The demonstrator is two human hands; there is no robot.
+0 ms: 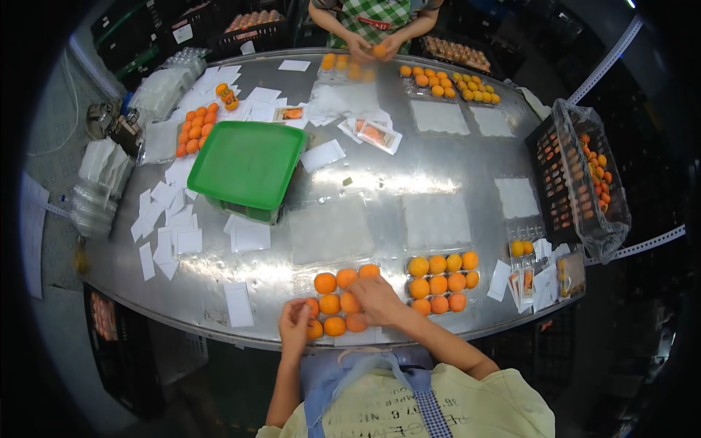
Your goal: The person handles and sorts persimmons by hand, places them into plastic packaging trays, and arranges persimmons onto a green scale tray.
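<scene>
In front of me several oranges (pixel 330 304) sit in rows in a clear plastic tray at the table's near edge. My left hand (pixel 293 325) is at the tray's left side, its fingers closed against an orange (pixel 312 307) there. From the right, my right hand (pixel 380 301) reaches over the tray with curled fingers on an orange (pixel 355 321); the fingertips are partly hidden. Behind this tray lies its flat clear lid (pixel 330 232). To the right, a second tray of oranges (pixel 438 283) stands filled, with its clear lid (pixel 437 221) behind.
A green-lidded box (pixel 248 164) stands left of centre among scattered white cards (pixel 174 237). Stacked clear trays (pixel 98 182) line the left edge. At right is a black crate (pixel 577 175) of fruit. Across the metal table (pixel 409 160), a person in a checked apron (pixel 376 18) handles an orange.
</scene>
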